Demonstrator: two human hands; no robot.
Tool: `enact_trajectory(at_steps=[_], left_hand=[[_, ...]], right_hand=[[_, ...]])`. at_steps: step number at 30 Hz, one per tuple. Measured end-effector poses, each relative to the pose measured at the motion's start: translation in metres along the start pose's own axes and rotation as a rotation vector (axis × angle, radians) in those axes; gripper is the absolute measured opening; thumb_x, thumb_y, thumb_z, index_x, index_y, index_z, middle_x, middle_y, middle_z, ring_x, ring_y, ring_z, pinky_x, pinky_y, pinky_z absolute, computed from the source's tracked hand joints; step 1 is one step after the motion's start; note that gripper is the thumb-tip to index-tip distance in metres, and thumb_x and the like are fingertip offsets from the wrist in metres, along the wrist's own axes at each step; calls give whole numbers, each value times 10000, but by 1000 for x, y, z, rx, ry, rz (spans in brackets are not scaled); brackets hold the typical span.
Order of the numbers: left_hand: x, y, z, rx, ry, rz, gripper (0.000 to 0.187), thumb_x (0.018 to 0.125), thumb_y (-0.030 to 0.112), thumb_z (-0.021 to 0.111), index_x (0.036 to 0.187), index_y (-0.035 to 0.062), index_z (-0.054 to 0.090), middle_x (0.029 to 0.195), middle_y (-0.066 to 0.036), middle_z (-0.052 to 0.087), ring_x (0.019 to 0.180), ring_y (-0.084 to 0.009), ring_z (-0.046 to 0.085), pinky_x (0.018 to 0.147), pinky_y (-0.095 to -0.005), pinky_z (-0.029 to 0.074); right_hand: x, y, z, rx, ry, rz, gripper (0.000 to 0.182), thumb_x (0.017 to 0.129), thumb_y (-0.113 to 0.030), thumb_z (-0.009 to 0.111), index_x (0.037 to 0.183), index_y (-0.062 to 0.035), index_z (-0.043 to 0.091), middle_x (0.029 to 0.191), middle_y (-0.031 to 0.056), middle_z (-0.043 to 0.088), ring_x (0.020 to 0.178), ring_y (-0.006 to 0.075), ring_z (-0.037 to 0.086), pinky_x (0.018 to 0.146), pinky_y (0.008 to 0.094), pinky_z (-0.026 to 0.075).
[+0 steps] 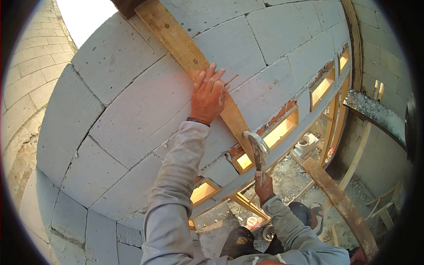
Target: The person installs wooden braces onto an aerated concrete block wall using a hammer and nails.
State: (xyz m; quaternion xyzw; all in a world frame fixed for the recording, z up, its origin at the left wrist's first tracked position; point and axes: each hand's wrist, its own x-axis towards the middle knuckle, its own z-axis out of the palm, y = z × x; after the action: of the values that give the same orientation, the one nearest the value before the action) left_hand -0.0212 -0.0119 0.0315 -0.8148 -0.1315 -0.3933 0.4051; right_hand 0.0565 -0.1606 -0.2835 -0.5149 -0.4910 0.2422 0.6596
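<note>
My left hand [207, 96] lies across a wooden plank [176, 42] that slants over the block wall. A nail [232, 79] juts out between the thumb and fingertips of this hand; whether its tip touches the wood is hidden. Lower right, my right hand [264, 186] is closed around the handle of a claw hammer [256, 148]. The hammer's metal head is over the lower end of the plank, apart from the nail. Dark nail marks show on the plank's upper part.
Light-grey blocks [145, 97] form the wall. Small wood-framed openings [282, 130] run along it at the right. Far below, the ground [216, 225] holds debris and a red-and-white round object [252, 222]. A long timber [340, 203] crosses the lower right, near a foot in a sandal [317, 216].
</note>
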Motion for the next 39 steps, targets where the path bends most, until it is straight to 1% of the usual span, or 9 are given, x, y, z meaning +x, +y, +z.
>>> enact_trajectory(at_steps=[5,10,15,18,21,24,27,29,39], left_hand=[[-1,-3,4,35,15,-14,110,884,119,606,892,104,497,1211,-53,612,1290,-280,456,1084,-432,279],[-6,-5,7,39,10,3,99,897,136,601,903,112,505,1207,-41,618,1295,-271,452,1098,-419,258],[-6,-8,10,69,10,2,102,902,166,604,902,118,514,1212,-26,621,1297,-255,450,1106,-409,248],[-8,-10,11,80,17,41,99,904,168,601,897,120,515,1203,-18,627,1295,-249,453,1103,-410,247],[-3,-7,7,57,9,25,104,898,155,603,895,119,506,1180,-29,637,1294,-265,453,1096,-408,244],[-5,-6,7,26,9,18,127,884,150,615,890,114,493,1189,-41,630,1294,-278,451,1092,-416,238],[-3,-6,6,42,35,14,127,881,145,615,891,113,493,1199,-40,624,1296,-275,450,1092,-425,239],[-4,-4,5,17,-7,5,136,872,151,627,882,108,497,1196,-44,623,1293,-277,450,1092,-432,242],[13,25,-18,-176,112,-199,94,824,148,689,879,102,629,1108,-77,630,1178,-290,516,1026,-435,318]], right_hand=[[-13,-8,-18,194,-112,134,475,964,-437,464,850,18,541,585,171,530,554,355,588,507,416,408],[0,-7,-9,-30,-69,4,464,966,-431,461,852,8,560,600,164,547,560,332,601,512,416,421],[-20,-10,-26,258,-116,115,527,962,-482,432,804,8,545,562,117,518,502,248,547,486,378,398],[-30,-2,-23,343,-90,33,533,959,-489,424,799,6,540,560,123,510,497,263,541,478,381,382],[-8,1,-9,52,-3,60,496,968,-440,434,785,7,548,526,138,475,477,307,521,461,385,361],[-10,-12,-18,207,-90,220,475,968,-433,444,814,3,551,551,160,499,496,363,516,474,392,378],[-17,9,-7,226,-78,112,475,968,-434,442,858,11,566,588,181,526,524,392,526,488,399,395],[-12,13,4,15,-65,49,498,966,-447,437,876,23,574,618,195,546,564,399,564,503,410,412],[-6,-14,-24,-106,-77,48,443,971,-398,452,865,13,581,629,220,548,618,445,569,533,446,416]])
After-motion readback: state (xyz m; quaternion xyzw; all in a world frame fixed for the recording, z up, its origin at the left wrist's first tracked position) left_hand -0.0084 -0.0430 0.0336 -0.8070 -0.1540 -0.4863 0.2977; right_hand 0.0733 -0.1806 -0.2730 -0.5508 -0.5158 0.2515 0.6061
